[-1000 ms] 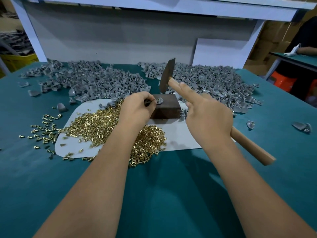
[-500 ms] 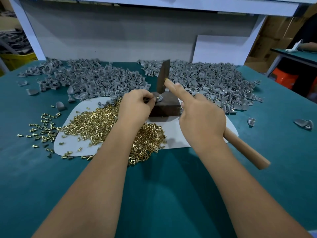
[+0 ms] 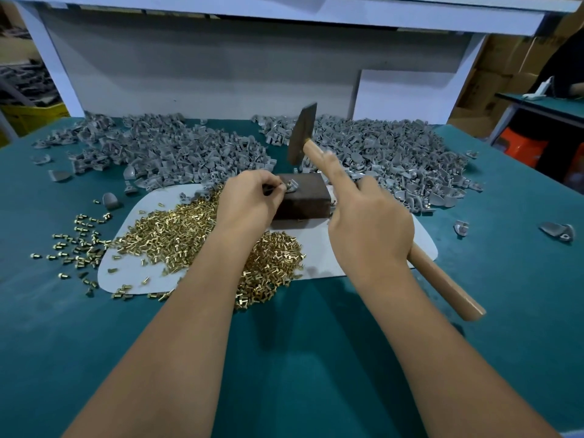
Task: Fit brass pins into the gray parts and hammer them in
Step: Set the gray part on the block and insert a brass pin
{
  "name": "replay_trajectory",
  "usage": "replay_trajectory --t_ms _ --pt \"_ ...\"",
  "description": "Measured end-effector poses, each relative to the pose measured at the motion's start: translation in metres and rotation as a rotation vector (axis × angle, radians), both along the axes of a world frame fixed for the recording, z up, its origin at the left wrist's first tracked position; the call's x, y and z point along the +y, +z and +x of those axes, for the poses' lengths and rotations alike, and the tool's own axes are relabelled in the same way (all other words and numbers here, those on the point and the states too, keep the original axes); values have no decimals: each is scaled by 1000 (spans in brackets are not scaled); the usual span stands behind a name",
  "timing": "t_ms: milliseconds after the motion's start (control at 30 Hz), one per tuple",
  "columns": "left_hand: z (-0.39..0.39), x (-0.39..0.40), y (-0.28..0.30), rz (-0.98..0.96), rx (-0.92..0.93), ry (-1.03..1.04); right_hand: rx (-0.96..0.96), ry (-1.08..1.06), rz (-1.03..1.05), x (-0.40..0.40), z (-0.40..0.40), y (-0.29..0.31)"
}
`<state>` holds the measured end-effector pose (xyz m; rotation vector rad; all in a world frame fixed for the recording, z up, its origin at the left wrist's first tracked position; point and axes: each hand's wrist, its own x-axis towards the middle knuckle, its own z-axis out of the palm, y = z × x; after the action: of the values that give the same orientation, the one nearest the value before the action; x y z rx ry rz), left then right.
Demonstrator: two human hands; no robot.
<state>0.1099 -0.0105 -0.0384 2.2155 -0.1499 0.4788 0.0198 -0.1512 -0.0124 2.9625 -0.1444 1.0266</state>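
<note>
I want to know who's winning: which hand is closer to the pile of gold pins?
Left. The left hand sits right above the brass pin pile. The right hand is off to the pile's right, gripping the hammer.

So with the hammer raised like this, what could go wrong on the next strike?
1. The left hand pinches the gray part on the dark block, fingertips right beside it; a slightly off strike by the hammer could hit them.
2. The right hand grips the handle with its index finger stretched along it, possibly loosening control.
3. A glancing blow might flick the part into the brass pins.
</note>
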Motion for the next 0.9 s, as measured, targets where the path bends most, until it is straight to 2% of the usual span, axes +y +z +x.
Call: replay_trajectory --t_ms 167,367,633,900 --pt "-3 1 1 -34 23 1 97 13 -35 1 3 -2" --pt "-3 3 3 -69 58 -68 -9 -3 52 -13 7 -6" --pt "-4 5 2 -215 137 -119 163 -213 192 -43 19 -10" --pt "-3 5 1 -243 151 -122 237 -236 236 -52 22 -17"
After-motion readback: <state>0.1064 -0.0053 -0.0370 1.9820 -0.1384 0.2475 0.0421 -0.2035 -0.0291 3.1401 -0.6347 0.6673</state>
